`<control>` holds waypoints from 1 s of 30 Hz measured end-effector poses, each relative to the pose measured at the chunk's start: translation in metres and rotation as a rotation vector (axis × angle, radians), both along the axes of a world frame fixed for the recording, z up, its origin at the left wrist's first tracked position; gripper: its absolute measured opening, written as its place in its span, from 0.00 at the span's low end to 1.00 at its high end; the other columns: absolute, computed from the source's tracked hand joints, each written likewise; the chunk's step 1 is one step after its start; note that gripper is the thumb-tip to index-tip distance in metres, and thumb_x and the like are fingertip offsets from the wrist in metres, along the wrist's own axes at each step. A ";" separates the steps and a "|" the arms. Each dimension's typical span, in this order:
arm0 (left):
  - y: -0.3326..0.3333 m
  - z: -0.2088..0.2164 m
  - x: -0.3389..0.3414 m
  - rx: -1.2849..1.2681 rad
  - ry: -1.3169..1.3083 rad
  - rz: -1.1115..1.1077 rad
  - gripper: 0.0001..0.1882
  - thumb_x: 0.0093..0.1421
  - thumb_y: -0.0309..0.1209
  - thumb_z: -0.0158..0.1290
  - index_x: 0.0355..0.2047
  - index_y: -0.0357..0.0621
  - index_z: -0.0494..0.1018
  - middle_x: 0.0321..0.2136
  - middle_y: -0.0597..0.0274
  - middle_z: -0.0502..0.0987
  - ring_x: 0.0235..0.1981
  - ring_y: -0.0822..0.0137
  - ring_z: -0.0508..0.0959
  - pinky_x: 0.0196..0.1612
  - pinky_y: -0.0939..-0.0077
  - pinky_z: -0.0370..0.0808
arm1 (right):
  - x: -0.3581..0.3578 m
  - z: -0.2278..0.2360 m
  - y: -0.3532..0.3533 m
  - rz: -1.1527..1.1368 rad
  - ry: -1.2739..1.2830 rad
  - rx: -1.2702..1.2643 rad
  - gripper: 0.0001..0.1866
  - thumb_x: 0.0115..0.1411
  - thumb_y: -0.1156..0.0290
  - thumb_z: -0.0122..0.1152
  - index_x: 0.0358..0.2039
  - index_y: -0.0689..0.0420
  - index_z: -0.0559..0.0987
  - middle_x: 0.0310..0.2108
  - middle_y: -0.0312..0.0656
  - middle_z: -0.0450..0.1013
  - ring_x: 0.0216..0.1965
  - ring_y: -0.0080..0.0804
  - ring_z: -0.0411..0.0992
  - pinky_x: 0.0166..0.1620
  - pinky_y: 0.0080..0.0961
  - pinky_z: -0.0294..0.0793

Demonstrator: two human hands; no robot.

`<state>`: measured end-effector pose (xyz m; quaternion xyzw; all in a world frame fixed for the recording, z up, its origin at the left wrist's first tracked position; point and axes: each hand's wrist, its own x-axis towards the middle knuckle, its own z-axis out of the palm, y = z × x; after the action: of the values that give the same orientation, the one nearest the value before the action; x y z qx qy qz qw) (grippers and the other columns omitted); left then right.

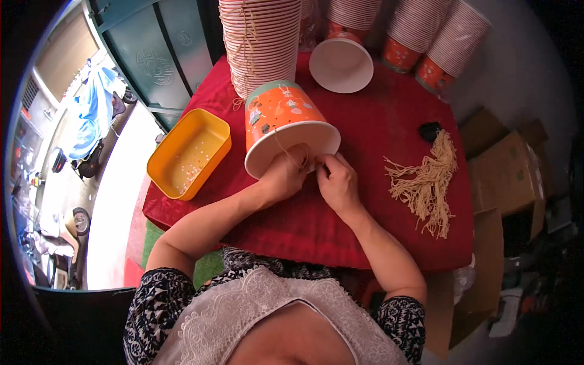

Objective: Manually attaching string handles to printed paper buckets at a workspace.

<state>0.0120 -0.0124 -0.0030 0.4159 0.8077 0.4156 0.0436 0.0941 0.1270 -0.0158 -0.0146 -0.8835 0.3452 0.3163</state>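
An orange paper bucket point(285, 108) with a pale green base band and printed figures lies tilted on the table, its white mouth toward me. A thin beige string point(278, 141) hangs from a hole near its rim and runs to my left hand point(285, 176). That hand reaches just inside the mouth, fingers closed around the string. At the lower right of the rim, my right hand point(338, 184) has thumb and fingers pinched together; its fingertips meet the rim, and what they grip is too small to make out.
A tall stack of paper buckets point(260, 42) stands behind, strings hanging down its side. A yellow tub point(159, 163) holding small bits sits left. Beige strings point(429, 182) lie right on the red tablecloth point(365, 243). More bucket stacks point(420, 30) stand at the back; cardboard boxes point(505, 170) are beyond.
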 end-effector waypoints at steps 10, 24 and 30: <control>0.001 -0.009 0.006 -0.100 0.434 0.043 0.06 0.56 0.23 0.48 0.33 0.34 0.65 0.29 0.39 0.74 0.34 0.41 0.76 0.34 0.52 0.73 | 0.000 0.000 0.001 0.000 -0.017 -0.014 0.11 0.51 0.80 0.58 0.37 0.59 0.79 0.34 0.50 0.74 0.37 0.52 0.74 0.40 0.42 0.74; -0.005 -0.014 0.000 -0.022 0.339 -0.051 0.07 0.65 0.27 0.38 0.38 0.36 0.65 0.29 0.37 0.75 0.30 0.37 0.77 0.29 0.49 0.73 | 0.001 0.000 0.004 0.090 -0.106 0.017 0.17 0.56 0.82 0.51 0.48 0.59 0.74 0.41 0.56 0.72 0.43 0.57 0.72 0.44 0.43 0.74; -0.006 -0.009 0.002 -0.128 0.254 -0.023 0.07 0.65 0.27 0.42 0.36 0.35 0.67 0.31 0.36 0.75 0.32 0.39 0.77 0.31 0.52 0.74 | 0.000 0.002 0.004 0.110 -0.090 -0.072 0.08 0.56 0.80 0.56 0.37 0.63 0.75 0.35 0.54 0.74 0.38 0.54 0.74 0.39 0.40 0.74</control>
<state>0.0136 -0.0188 -0.0120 0.4707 0.8268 0.3067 -0.0276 0.0941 0.1311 -0.0138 0.0071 -0.8833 0.3925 0.2563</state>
